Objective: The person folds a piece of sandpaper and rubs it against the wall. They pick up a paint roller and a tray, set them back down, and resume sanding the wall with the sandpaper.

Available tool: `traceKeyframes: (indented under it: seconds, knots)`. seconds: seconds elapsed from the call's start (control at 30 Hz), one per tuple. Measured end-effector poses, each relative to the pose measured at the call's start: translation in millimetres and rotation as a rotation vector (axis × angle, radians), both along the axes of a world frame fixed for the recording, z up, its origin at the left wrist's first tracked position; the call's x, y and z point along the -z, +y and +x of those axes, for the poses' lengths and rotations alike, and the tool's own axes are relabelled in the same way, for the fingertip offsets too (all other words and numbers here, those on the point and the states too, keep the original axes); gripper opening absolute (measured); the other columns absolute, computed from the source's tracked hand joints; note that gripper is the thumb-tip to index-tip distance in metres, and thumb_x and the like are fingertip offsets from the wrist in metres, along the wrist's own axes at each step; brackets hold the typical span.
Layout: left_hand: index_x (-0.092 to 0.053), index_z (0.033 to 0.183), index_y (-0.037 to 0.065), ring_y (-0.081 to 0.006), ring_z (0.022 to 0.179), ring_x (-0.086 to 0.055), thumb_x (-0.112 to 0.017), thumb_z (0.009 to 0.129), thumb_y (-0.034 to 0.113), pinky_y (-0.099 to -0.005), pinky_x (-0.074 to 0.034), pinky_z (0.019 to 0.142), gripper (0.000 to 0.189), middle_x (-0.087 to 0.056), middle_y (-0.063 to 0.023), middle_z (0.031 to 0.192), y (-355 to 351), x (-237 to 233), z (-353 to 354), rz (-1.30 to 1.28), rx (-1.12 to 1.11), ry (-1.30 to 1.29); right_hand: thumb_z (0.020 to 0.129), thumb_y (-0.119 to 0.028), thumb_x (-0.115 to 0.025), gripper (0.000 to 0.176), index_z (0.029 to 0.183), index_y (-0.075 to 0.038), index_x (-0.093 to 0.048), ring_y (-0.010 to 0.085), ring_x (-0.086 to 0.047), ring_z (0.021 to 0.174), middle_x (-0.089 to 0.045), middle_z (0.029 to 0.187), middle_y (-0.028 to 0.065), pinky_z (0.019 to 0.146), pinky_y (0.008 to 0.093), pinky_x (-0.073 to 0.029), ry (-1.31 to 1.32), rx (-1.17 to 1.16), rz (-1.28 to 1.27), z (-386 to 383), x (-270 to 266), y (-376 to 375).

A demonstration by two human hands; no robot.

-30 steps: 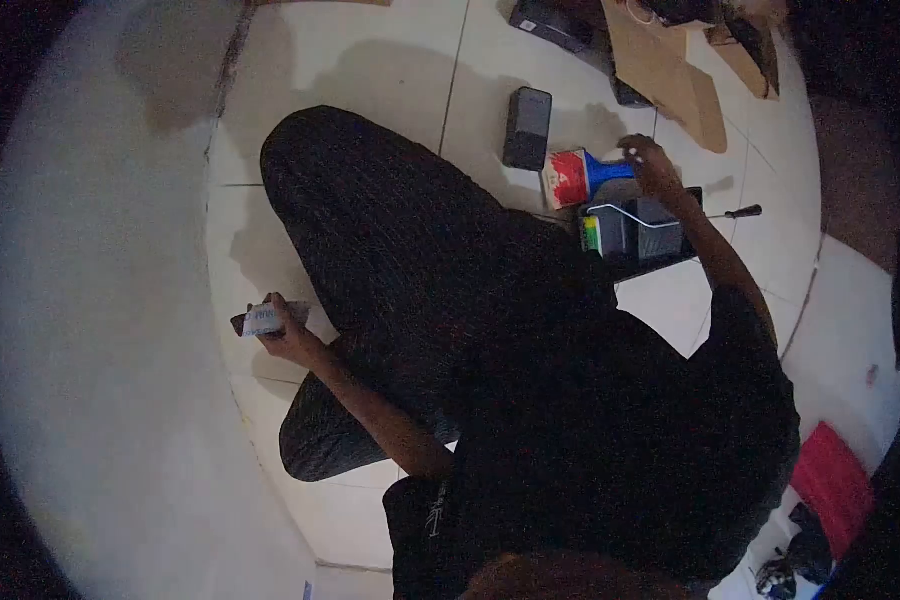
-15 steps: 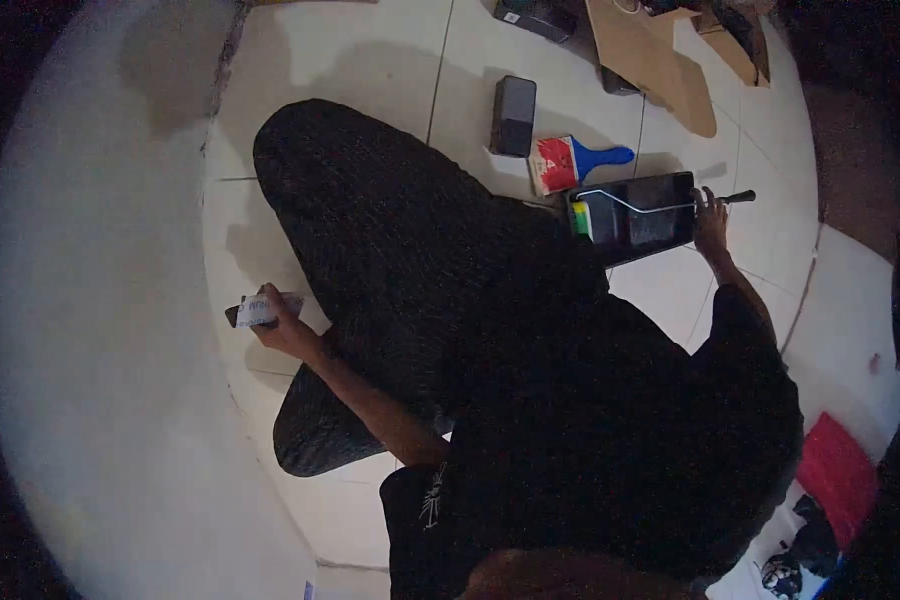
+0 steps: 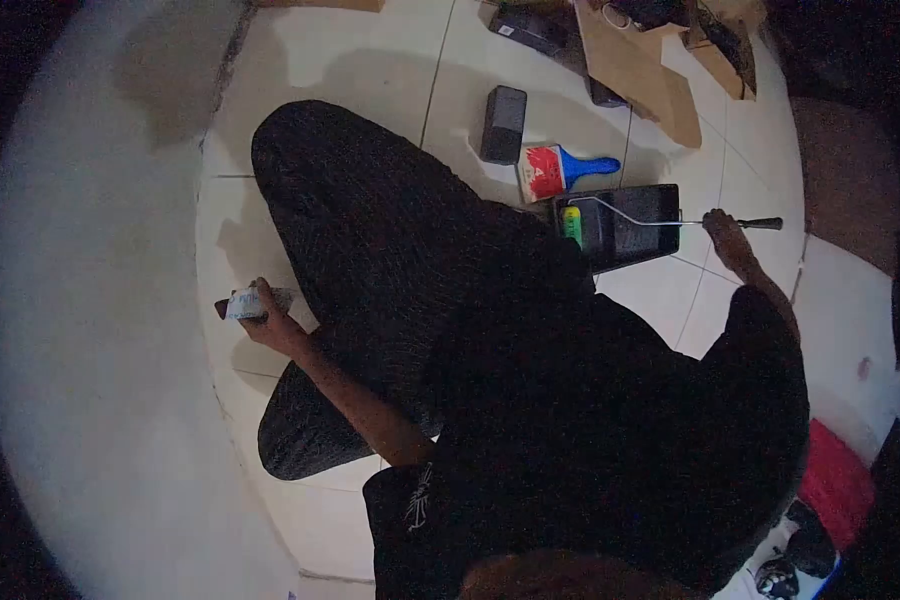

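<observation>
The paint roller lies across the black paint tray, its sleeve with a yellow-green label at the tray's left end and its thin metal rod running right, past the tray's far edge, to a black handle. The right hand has its fingers closed on the rod where it meets that handle. Just beside the tray, higher in the view, is a wide paintbrush with a blue handle and a red and white wrapper, and near it stands a dark block-shaped object. Well apart to the left, beyond the dark trousers, the left hand holds a small packet between its fingers; the packet has a white label with blue lettering too blurred to read. Farther up on the tiled floor are a black box and opened cardboard. A red cloth lies at the lower right.
</observation>
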State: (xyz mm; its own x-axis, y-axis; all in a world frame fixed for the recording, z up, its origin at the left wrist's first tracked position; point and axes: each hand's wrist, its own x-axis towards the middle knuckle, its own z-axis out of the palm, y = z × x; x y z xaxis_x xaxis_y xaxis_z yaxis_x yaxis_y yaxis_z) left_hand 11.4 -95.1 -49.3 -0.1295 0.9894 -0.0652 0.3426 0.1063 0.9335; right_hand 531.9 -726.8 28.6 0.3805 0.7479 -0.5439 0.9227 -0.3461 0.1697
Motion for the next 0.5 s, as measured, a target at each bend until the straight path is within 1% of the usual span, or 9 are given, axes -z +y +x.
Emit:
traceKeyframes:
  seconds: [0.03, 0.1, 0.17, 0.23, 0.3, 0.33, 0.43, 0.47, 0.5]
  knots:
    - [-0.056, 0.111, -0.006, -0.0231, 0.091, -0.061, -0.073, 0.086, 0.027, -0.0386, -0.053, 0.077, 0.045, -0.063, -0.0167, 0.103, 0, -1, 0, -0.014, -0.001, 0.000, 0.077, -0.004, -0.055, 0.052, 0.128, 0.000, -0.046, 0.0352, -0.037, 0.130, -0.047, 0.130, 0.0185, 0.110, 0.0473, -0.031, 0.103, 0.301, -0.283, -8, -37, 47]
    - [-0.056, 0.111, -0.006, -0.0231, 0.090, -0.061, -0.073, 0.086, 0.027, -0.0385, -0.053, 0.076, 0.045, -0.063, -0.0169, 0.102, 1, -1, -1, -0.021, -0.004, -0.018, 0.077, -0.003, -0.054, 0.051, 0.127, 0.000, -0.047, 0.0364, -0.037, 0.131, -0.045, 0.133, 0.0210, 0.110, 0.0475, -0.030, -0.060, -0.066, -0.201, 15, -48, -1]
    - [-0.056, 0.111, -0.006, -0.0224, 0.089, -0.062, -0.073, 0.085, 0.027, -0.0381, -0.054, 0.074, 0.045, -0.063, -0.0170, 0.101, 0, -3, 1, 0.004, -0.010, -0.023, 0.078, 0.000, -0.052, 0.050, 0.128, 0.001, -0.047, 0.0368, -0.038, 0.129, -0.044, 0.131, 0.0230, 0.111, 0.0484, -0.028, -0.233, -0.127, -0.215, 27, -77, -15]
    - [-0.057, 0.110, -0.006, -0.0220, 0.086, -0.062, -0.073, 0.085, 0.028, -0.0381, -0.054, 0.072, 0.044, -0.064, -0.0168, 0.100, 0, -9, 7, 0.020, -0.024, -0.029, 0.079, 0.005, -0.048, 0.054, 0.132, 0.000, -0.045, 0.0390, -0.036, 0.132, -0.044, 0.134, 0.0245, 0.114, 0.0495, -0.025, -0.303, -0.117, -0.189, 45, -114, -27]
    - [-0.057, 0.109, -0.006, -0.0217, 0.084, -0.062, -0.073, 0.085, 0.028, -0.0381, -0.053, 0.071, 0.044, -0.064, -0.0167, 0.098, -3, -11, 11, 0.036, -0.049, -0.025, 0.082, 0.006, -0.046, 0.053, 0.134, -0.003, -0.044, 0.0411, -0.038, 0.131, -0.045, 0.135, 0.0257, 0.114, 0.0505, -0.025, -0.260, 0.072, -0.150, 54, -149, -16]
    - [-0.057, 0.108, -0.005, -0.0219, 0.081, -0.062, -0.074, 0.084, 0.028, -0.0376, -0.053, 0.070, 0.044, -0.064, -0.0160, 0.097, -4, -11, 8, 0.038, -0.031, -0.080, 0.082, 0.006, -0.046, 0.053, 0.134, -0.003, -0.044, 0.0411, -0.038, 0.131, -0.045, 0.135, 0.0257, 0.114, 0.0505, -0.025, -0.292, 0.058, -0.123, 47, -167, -8]
    - [-0.057, 0.107, -0.005, -0.0228, 0.077, -0.061, -0.076, 0.082, 0.027, -0.0375, -0.052, 0.069, 0.045, -0.065, -0.0148, 0.094, 3, 20, -8, 0.032, -0.039, -0.086, 0.087, 0.003, -0.047, 0.047, 0.133, -0.002, -0.046, 0.0433, -0.041, 0.128, -0.048, 0.133, 0.0275, 0.111, 0.0510, -0.030, -0.573, -0.076, 0.071, 43, -175, 40]
    - [-0.057, 0.107, -0.005, -0.0235, 0.075, -0.061, -0.077, 0.081, 0.027, -0.0378, -0.051, 0.070, 0.046, -0.065, -0.0143, 0.094, 12, 34, -21, 0.020, -0.039, -0.063, 0.089, 0.002, -0.048, 0.043, 0.131, -0.004, -0.051, 0.0429, -0.042, 0.128, -0.049, 0.132, 0.0270, 0.107, 0.0505, -0.034, -0.502, 0.016, 0.243, 44, -168, 67]
    - [-0.058, 0.106, -0.005, -0.0241, 0.077, -0.060, -0.078, 0.079, 0.028, -0.0380, -0.050, 0.071, 0.048, -0.064, -0.0132, 0.093, 9, 23, -14, 0.119, -0.087, 0.029, 0.091, 0.001, -0.049, 0.038, 0.128, -0.006, -0.055, 0.0428, -0.045, 0.124, -0.052, 0.129, 0.0258, 0.102, 0.0490, -0.039, -0.483, -0.053, 0.406, 28, -161, 117]
